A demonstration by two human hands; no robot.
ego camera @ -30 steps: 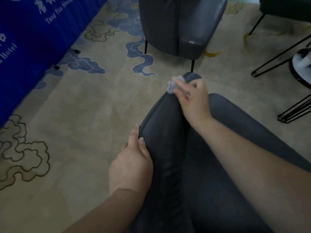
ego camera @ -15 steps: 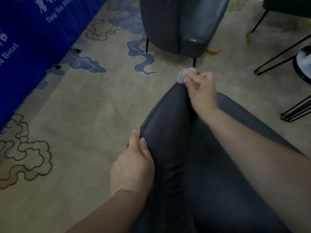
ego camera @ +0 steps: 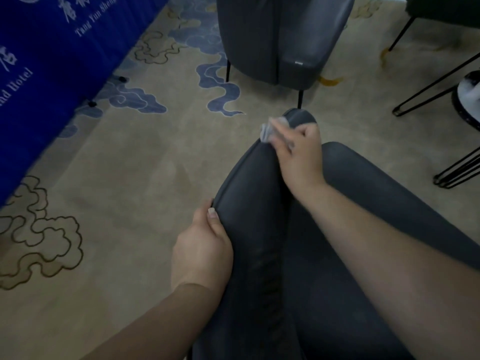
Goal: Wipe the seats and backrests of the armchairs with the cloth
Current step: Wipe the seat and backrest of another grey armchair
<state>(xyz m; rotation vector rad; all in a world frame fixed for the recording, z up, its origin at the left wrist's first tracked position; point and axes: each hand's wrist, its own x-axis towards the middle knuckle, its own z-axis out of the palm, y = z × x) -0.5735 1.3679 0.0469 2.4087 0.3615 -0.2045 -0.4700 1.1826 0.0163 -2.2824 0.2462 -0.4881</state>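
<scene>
A dark grey leather armchair (ego camera: 259,193) fills the lower middle, seen from above its rim. My left hand (ego camera: 202,250) grips the outer edge of that rim, thumb on top. My right hand (ego camera: 298,154) holds a small pale grey cloth (ego camera: 270,129) and presses it on the rim near the armrest tip. Most of the cloth is hidden under my fingers. A second dark grey armchair (ego camera: 280,40) stands on thin black legs at the top middle.
A blue banner with white lettering (ego camera: 52,53) runs along the left. Beige carpet with blue cloud patterns (ego camera: 145,157) covers the floor. Black hairpin legs (ego camera: 439,84) and a round white-topped black object (ego camera: 467,97) stand at the right.
My right hand slid the cloth out along the rim toward the armrest tip, then back a little toward me. My left hand kept its grip on the rim.
</scene>
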